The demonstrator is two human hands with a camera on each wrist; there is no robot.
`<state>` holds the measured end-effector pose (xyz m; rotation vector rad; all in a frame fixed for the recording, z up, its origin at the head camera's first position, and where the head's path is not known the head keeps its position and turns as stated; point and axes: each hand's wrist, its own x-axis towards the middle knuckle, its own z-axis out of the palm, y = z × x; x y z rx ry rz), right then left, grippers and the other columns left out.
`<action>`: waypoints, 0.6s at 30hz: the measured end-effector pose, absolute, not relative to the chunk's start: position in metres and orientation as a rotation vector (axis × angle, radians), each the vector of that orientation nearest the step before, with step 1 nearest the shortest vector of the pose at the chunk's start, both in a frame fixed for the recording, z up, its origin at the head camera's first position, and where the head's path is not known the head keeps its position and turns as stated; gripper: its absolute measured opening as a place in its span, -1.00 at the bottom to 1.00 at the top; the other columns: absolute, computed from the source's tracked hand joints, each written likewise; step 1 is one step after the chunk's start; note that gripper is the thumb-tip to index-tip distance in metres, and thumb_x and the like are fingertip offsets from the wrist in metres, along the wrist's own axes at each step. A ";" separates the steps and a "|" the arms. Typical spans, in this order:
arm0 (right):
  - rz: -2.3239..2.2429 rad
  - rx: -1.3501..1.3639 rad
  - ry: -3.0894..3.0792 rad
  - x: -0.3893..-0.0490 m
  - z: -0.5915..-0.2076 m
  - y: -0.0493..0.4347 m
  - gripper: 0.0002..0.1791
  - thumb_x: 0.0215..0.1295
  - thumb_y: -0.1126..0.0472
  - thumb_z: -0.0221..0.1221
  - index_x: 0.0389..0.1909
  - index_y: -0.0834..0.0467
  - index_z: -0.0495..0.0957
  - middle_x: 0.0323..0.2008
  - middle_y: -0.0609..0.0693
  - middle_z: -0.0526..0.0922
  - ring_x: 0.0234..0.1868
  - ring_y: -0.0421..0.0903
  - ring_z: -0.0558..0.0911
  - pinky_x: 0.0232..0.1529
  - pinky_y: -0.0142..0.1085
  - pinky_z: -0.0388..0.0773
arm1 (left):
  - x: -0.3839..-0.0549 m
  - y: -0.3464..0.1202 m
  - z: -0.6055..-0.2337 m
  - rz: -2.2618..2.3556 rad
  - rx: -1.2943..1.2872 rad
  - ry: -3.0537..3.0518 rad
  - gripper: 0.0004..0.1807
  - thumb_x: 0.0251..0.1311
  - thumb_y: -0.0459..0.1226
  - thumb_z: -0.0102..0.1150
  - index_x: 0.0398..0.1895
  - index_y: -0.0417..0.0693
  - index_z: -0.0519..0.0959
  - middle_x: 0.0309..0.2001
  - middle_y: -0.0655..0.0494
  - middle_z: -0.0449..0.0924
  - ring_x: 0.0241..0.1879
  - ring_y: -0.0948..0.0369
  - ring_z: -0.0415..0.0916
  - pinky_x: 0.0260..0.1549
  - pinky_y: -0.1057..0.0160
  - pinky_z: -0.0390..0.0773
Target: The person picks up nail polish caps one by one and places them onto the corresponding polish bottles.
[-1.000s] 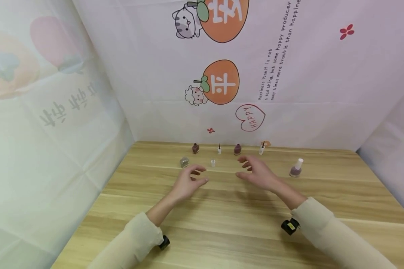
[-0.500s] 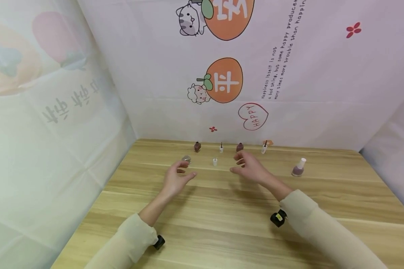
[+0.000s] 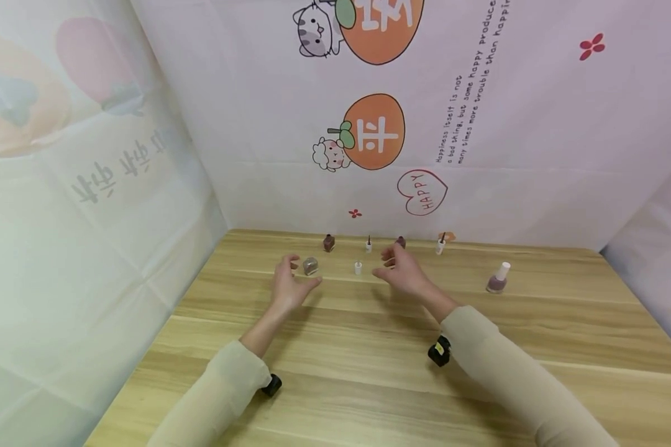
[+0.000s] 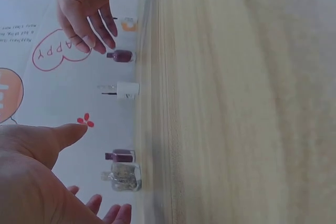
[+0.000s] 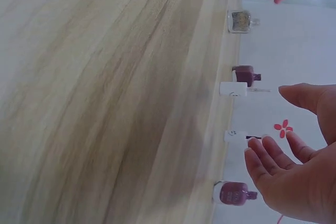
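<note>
My left hand (image 3: 288, 287) is spread beside an uncapped bottle of clear glitter nail polish (image 3: 310, 267), its fingers and thumb apart and holding nothing. My right hand (image 3: 405, 270) hovers to the right of a white cap (image 3: 358, 268) that stands with its brush upward. Its fingers are loosely bent with nothing between them. Behind that hand, an uncapped purple polish bottle (image 5: 233, 193) is partly hidden in the head view. At the back stand a dark red uncapped bottle (image 3: 328, 243) and two more white brush caps, one in the middle (image 3: 368, 246) and another at the right (image 3: 440, 246).
A capped mauve polish bottle (image 3: 496, 283) stands apart on the right of the wooden table (image 3: 335, 372). Printed white cloth (image 3: 279, 192) rises behind the back edge and along the left side. Each sleeve carries a small black device (image 3: 439, 351) at the wrist.
My left hand has moved left and slightly forward to the glitter bottle. The right hand has shifted left toward the white cap, passing in front of the purple bottle.
</note>
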<state>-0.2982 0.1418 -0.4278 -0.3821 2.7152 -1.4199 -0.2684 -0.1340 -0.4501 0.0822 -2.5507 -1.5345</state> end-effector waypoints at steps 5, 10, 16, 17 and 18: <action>-1.446 -0.338 2.678 -0.307 -0.434 0.134 -0.49 0.36 0.28 0.30 0.20 0.39 0.35 0.20 0.38 0.48 0.21 0.26 0.52 0.21 0.07 0.51 | -0.278 -0.133 -0.453 -1.542 0.158 -2.587 -0.08 0.10 -0.20 0.52 0.48 -0.16 0.22 0.29 -0.26 0.32 0.24 -0.19 0.35 0.19 -0.15 0.45; -1.440 -0.329 2.663 -0.315 -0.441 0.126 -0.45 0.33 0.29 0.32 0.24 0.42 0.38 0.16 0.38 0.51 0.18 0.25 0.54 0.18 0.04 0.53 | -0.288 -0.133 -0.457 -1.549 0.187 -2.632 -0.08 0.17 -0.19 0.48 0.51 -0.17 0.18 0.32 -0.28 0.32 0.30 -0.20 0.33 0.24 -0.16 0.44; -1.459 -0.306 2.655 -0.324 -0.450 0.116 -0.43 0.30 0.32 0.33 0.24 0.46 0.38 0.11 0.39 0.53 0.14 0.25 0.56 0.17 0.02 0.54 | -0.299 -0.134 -0.459 -1.561 0.226 -2.646 -0.16 0.21 -0.20 0.45 0.48 -0.23 0.24 0.30 -0.31 0.38 0.27 -0.22 0.37 0.21 -0.14 0.48; -1.467 -0.296 2.648 -0.326 -0.451 0.115 -0.43 0.30 0.32 0.33 0.24 0.46 0.38 0.11 0.38 0.53 0.14 0.25 0.55 0.17 0.02 0.53 | -0.301 -0.134 -0.460 -1.565 0.229 -2.648 -0.18 0.21 -0.20 0.45 0.46 -0.24 0.26 0.29 -0.31 0.39 0.26 -0.22 0.39 0.20 -0.13 0.49; -1.473 -0.295 2.646 -0.327 -0.453 0.114 -0.44 0.29 0.33 0.34 0.23 0.47 0.39 0.09 0.38 0.54 0.12 0.24 0.56 0.17 0.02 0.54 | -0.302 -0.134 -0.460 -1.578 0.235 -2.647 -0.20 0.20 -0.21 0.45 0.44 -0.24 0.29 0.28 -0.30 0.41 0.24 -0.21 0.40 0.19 -0.11 0.50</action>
